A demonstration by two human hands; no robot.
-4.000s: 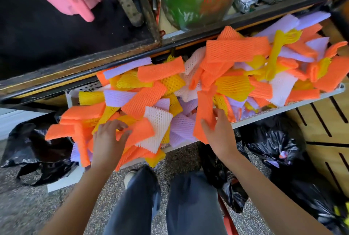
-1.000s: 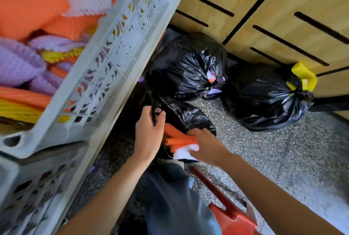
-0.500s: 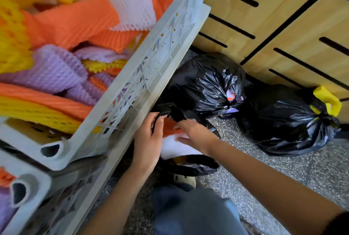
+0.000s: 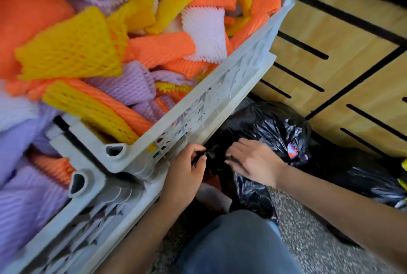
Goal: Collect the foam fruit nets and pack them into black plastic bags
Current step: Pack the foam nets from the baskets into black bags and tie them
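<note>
My L hand (image 4: 184,175) & R hand (image 4: 253,163) each pinch bag (image 4: 251,191) mouth, lower centre, beside crate (image 4: 222,88) w/ nets (image 4: 72,47).

grey crates (image 4: 220,99) stacked | slotted wooden panel (image 4: 330,31) behind | speckled floor (image 4: 308,240)

Glossy plastic bag (image 4: 253,192) (crinkled), ribbed foam nets (image 4: 72,47).

I see upper crate (image 4: 220,88) stacked on lower crate (image 4: 88,218), both at my left. Foam nets (image 4: 132,53) heaped in upper crate. Open bag (image 4: 251,190) on floor (image 4: 308,240), just right of crates. Left hand (image 4: 185,176) grips bag mouth beside crate wall, right hand (image 4: 253,161) grips opposite side. Tied bag (image 4: 271,124) behind open bag, second tied bag (image 4: 370,179) further right. Slatted panel (image 4: 330,42) behind both. Knee (image 4: 237,243) nearest me, below hands.
</note>
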